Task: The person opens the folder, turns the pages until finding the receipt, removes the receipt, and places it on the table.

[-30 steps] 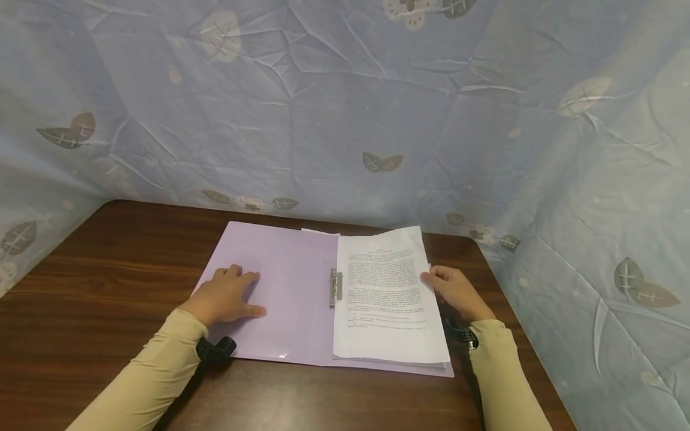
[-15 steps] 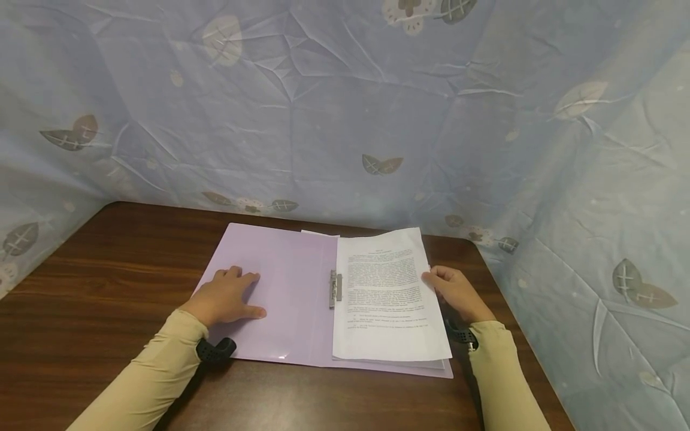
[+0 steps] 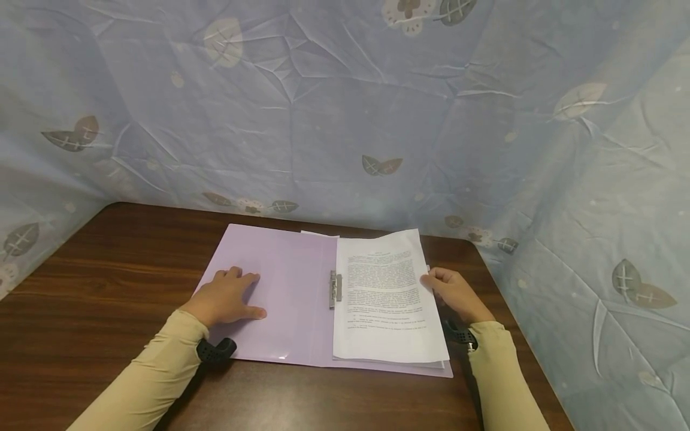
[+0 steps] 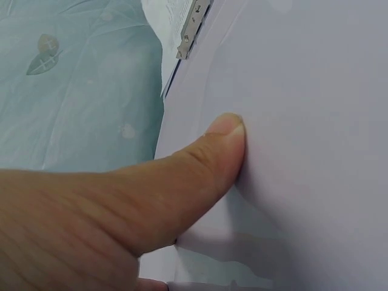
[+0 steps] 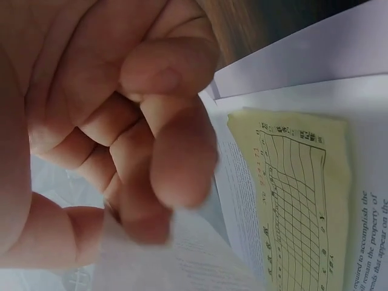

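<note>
Folder [image 3: 288,293], one, light purple, unfolded flat; centre to lower centre of the head view, left cover bare apart from a hand, right side under papers.

Clip [image 3: 332,290], metal, one; on the folder beside the papers' left edge, near the centre of the head view; seen also at the top of the left wrist view, left of the middle.

Top sheet [image 3: 383,338], white, printed in small lines; right of centre, its right edge raised and its upper right corner bent up. More white paper shows under its lower edge; a thin white edge shows behind the folder's top.

Slip [image 5: 303,200], yellow, with a ruled grid and red figures; right half of the right wrist view, lying on a white printed page, beside the raised sheet.

Left hand [image 3: 227,296]: left of centre, resting on the left cover, fingers and thumb spread, nothing gripped.

Right hand [image 3: 455,293]: right of centre, pinching the top sheet by its right edge.

Straps [image 3: 215,350], black, one at each wrist; sleeves [image 3: 145,374], pale yellow, lower left and lower right.

Table [image 3: 102,287], dark brown wood grain, across the lower part.

Cloth [image 3: 323,114], pale blue, creased, leaf-patterned; upper part and both sides.
</note>
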`<act>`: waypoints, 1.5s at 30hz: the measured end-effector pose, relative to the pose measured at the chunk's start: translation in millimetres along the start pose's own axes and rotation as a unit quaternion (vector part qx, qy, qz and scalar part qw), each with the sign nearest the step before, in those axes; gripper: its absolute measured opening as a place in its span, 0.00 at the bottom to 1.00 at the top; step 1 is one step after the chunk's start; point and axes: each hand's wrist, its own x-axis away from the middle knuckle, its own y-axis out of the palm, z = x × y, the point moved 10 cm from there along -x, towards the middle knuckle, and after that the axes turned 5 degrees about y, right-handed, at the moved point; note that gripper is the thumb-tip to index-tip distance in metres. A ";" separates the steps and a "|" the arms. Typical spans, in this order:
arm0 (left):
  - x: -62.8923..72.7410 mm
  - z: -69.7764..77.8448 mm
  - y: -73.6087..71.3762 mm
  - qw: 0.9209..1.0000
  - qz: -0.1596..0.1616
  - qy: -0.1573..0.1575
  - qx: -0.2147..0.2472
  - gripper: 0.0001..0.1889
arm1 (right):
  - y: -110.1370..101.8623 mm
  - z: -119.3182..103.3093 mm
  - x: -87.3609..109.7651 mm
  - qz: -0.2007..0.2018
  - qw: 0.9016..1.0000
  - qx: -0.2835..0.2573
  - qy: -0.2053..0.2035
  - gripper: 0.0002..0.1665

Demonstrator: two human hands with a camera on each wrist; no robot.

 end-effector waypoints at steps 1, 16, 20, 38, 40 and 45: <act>-0.1 -0.1 0.1 1.000 0.001 0.001 0.000 0.47 | 0.0 0.8 -0.2 -0.002 1.000 -0.001 0.000 0.15; -1.2 -2.1 2.6 1.000 -0.004 0.001 -0.001 0.47 | -6.4 5.5 -2.1 0.008 1.000 0.013 0.011 0.15; -0.4 -1.9 2.3 1.000 -0.006 -0.002 0.002 0.47 | -6.9 4.7 -0.6 0.007 1.000 0.015 0.011 0.15; -0.7 -0.5 -0.1 1.000 -0.005 0.001 0.000 0.47 | -11.3 9.9 -2.3 0.016 0.999 0.028 0.018 0.15; -0.7 -0.2 -0.2 1.000 -0.006 0.002 0.000 0.47 | -11.1 10.0 -2.3 0.017 0.999 0.028 0.018 0.14; -1.1 -0.5 0.6 1.000 -0.005 0.003 -0.002 0.47 | -10.6 9.8 -1.9 0.020 0.999 0.030 0.020 0.14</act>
